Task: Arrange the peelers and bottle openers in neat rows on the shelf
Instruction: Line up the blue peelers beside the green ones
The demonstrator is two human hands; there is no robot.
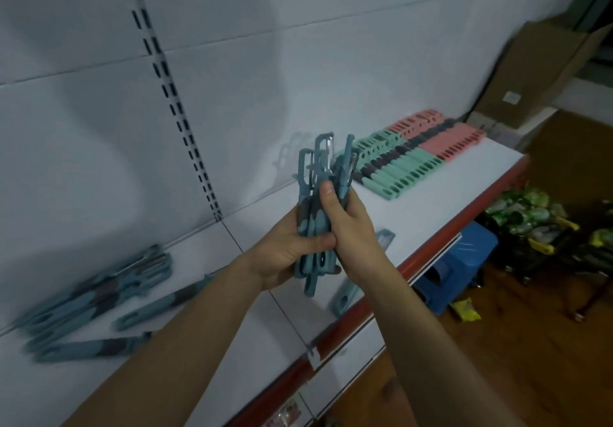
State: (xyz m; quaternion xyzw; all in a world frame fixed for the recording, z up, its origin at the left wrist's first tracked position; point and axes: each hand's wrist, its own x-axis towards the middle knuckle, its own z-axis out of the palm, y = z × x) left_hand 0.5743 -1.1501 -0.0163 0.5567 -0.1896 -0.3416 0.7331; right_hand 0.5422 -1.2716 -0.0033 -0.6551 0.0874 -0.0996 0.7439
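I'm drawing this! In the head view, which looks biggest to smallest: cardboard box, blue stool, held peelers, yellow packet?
1. cardboard box
2. blue stool and held peelers look alike; the peelers are nearer the camera, so no ranking
3. yellow packet

Counted what I could: one left hand (290,251) and one right hand (350,224) shared one bunch of blue peelers (315,194), maybe five or six, too tangled to say. The shelf (431,201) had one blurry heap (99,287), two loose peelers (162,304) and two neat rows (414,164). One blue stool (454,267), one cardboard box (537,71).
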